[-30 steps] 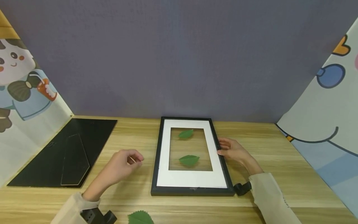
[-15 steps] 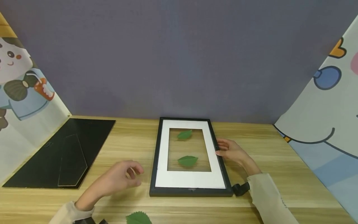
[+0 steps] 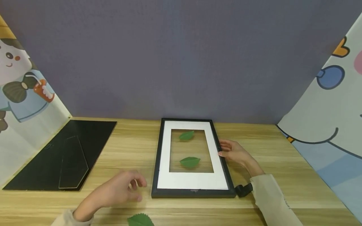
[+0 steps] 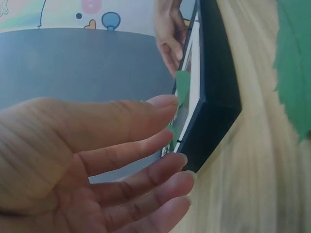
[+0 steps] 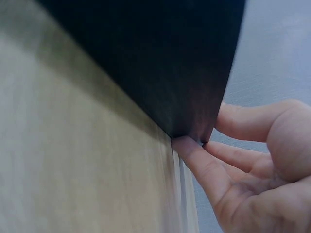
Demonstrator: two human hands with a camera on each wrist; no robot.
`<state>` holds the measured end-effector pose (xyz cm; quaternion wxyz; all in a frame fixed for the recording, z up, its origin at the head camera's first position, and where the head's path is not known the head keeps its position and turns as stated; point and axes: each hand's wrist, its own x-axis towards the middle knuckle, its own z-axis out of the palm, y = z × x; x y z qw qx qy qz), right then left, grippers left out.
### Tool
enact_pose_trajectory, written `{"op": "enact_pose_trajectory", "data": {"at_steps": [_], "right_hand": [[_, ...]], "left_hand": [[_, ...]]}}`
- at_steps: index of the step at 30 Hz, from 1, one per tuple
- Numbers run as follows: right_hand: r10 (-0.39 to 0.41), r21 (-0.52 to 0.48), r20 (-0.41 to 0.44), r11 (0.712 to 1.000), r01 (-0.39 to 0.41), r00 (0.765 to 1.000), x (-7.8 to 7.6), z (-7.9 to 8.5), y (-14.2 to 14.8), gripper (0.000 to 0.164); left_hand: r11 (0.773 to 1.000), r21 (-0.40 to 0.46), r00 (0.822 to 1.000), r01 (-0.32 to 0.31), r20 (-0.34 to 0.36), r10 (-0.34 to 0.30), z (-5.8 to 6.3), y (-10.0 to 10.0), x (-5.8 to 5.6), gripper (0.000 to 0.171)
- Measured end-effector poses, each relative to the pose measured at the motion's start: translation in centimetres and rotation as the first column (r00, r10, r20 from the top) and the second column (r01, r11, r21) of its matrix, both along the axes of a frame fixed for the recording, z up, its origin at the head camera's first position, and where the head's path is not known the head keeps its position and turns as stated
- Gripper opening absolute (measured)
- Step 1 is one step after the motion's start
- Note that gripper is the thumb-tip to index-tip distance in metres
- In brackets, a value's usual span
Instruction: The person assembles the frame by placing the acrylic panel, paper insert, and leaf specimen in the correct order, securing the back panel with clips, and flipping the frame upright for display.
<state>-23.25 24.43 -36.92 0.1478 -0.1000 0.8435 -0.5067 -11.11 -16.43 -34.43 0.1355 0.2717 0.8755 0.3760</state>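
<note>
A black picture frame (image 3: 193, 193) with a white mat lies on the wooden table. Two green leaves, an upper leaf (image 3: 186, 135) and a lower leaf (image 3: 190, 162), show inside the mat's opening. My right hand (image 3: 236, 153) holds the frame's right side, thumb at the top edge and fingers at the outer side; the right wrist view shows this grip on the black edge (image 5: 160, 63). My left hand (image 3: 121, 190) hovers left of the frame's near corner, fingers loosely bent and holding nothing. Close to it, a serrated leaf (image 3: 140, 220) lies at the table's front, partly cut off.
On the left lies a black backing board (image 3: 48, 160) with a stand flap (image 3: 73, 166). A grey panel (image 3: 175, 62) rises behind the table, and cartoon-printed panels flank it, one left (image 3: 25, 103) and one right (image 3: 319, 125).
My left hand has moved down toward the front of the table, nearer the serrated leaf, and its fingers have spread a little. The right hand stays at the frame.
</note>
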Motion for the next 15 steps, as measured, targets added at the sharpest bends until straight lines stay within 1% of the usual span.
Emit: {"op": "enact_pose_trajectory", "data": {"at_steps": [4, 6, 9, 12, 14, 15], "right_hand": [[0.008, -0.006, -0.01, 1.0, -0.008, 1.0, 0.0, 0.0, 0.0, 0.064], [0.009, -0.01, -0.007, 1.0, -0.009, 1.0, 0.0, 0.0, 0.0, 0.064], [0.005, -0.012, -0.001, 1.0, -0.005, 1.0, 0.0, 0.0, 0.0, 0.064], [-0.002, -0.007, -0.004, 1.0, 0.002, 1.0, 0.0, -0.1, 0.0, 0.064], [-0.002, -0.003, -0.012, 1.0, 0.002, 1.0, 0.0, -0.1, 0.0, 0.064], [-0.005, -0.003, -0.013, 1.0, 0.005, 1.0, 0.0, -0.1, -0.1, 0.064]], "left_hand": [[0.999, -0.014, 0.999, 0.035, 0.001, -0.035, -0.5, -0.2, 0.4, 0.027], [0.999, -0.013, 0.999, 0.033, 0.023, -0.032, -0.7, -0.3, 0.7, 0.028], [0.999, -0.015, 0.998, 0.04, 0.038, -0.039, -1.1, -0.6, 1.0, 0.027], [0.999, 0.01, 0.994, 0.052, 0.092, -0.052, -1.5, -0.8, 1.2, 0.027], [0.999, 0.021, 0.989, 0.048, 0.138, -0.05, -1.7, -0.8, 1.4, 0.028], [0.999, 0.024, 0.988, 0.049, 0.148, -0.052, -1.8, -0.7, 1.4, 0.028]]}}
